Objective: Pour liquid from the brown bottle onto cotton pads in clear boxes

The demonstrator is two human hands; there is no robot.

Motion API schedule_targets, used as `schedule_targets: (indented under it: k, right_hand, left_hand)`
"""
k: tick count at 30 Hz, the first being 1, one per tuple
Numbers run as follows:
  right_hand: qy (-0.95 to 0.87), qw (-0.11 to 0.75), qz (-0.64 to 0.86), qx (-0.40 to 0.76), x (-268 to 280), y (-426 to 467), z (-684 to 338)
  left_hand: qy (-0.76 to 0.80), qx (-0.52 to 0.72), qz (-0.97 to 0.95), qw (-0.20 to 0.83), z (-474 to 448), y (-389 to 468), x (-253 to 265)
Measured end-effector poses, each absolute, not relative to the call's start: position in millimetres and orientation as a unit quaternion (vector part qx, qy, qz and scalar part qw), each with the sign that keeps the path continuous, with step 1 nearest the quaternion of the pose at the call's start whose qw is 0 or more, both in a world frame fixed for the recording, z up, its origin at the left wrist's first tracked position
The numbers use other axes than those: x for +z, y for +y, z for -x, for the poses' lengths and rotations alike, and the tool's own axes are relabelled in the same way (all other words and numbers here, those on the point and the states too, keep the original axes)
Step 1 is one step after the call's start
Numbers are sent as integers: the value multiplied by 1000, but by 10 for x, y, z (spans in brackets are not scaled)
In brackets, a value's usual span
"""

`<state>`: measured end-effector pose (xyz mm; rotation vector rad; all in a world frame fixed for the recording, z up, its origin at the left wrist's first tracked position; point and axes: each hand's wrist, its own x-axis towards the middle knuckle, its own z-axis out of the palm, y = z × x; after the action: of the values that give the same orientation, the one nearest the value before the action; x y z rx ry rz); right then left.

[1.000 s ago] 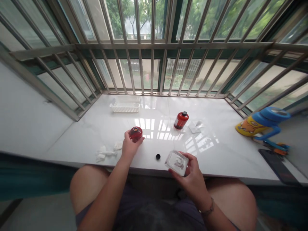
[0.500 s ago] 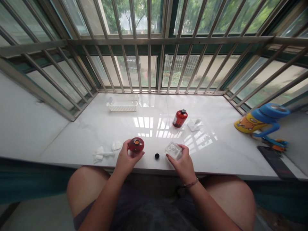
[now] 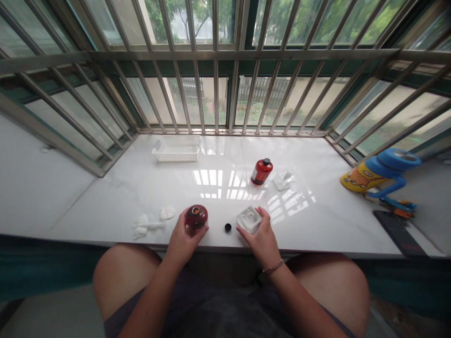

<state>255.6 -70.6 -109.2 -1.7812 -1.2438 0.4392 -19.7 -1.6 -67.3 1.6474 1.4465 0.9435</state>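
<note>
My left hand (image 3: 185, 239) is wrapped round a dark red bottle (image 3: 198, 218) whose round mouth is uncapped and faces up toward me. In my right hand (image 3: 262, 234) is a clear, square, thick-walled glass piece (image 3: 248, 219), gripped at its right and near sides; a round shape shows in its middle. Between the hands a small black cap (image 3: 228, 227) lies on the white counter (image 3: 112, 202). Farther back stands a second red bottle (image 3: 261, 172) with its black cap on. Just right of it is another clear square glass piece (image 3: 284, 179).
Crumpled white tissues (image 3: 143, 226) lie left of my left hand. A white perforated basket (image 3: 176, 152) sits at the back left. On the right are a yellow and blue drink bottle (image 3: 373, 174), a small blue and orange object (image 3: 403, 206) and a dark phone (image 3: 398, 232). Metal window bars close the far side.
The red bottle in my left hand is tipped slightly more to the left. The glass piece in my right hand has turned a little. The whole view has shifted slightly.
</note>
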Motion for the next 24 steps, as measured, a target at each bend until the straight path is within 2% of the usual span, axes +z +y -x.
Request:
schedule_targets:
  k: [6, 17, 24]
  right_hand:
    - [-563, 393, 688, 234, -1054, -836, -2739]
    - [-619, 371, 618, 313, -976, -515, -3002]
    - [-604, 373, 634, 308, -965, -557, -2964]
  left_hand:
    - [563, 373, -630, 383, 228, -29, -747]
    - [578, 401, -585, 403, 217, -51, -876]
    - [539, 389, -676, 317, 263, -64, -653]
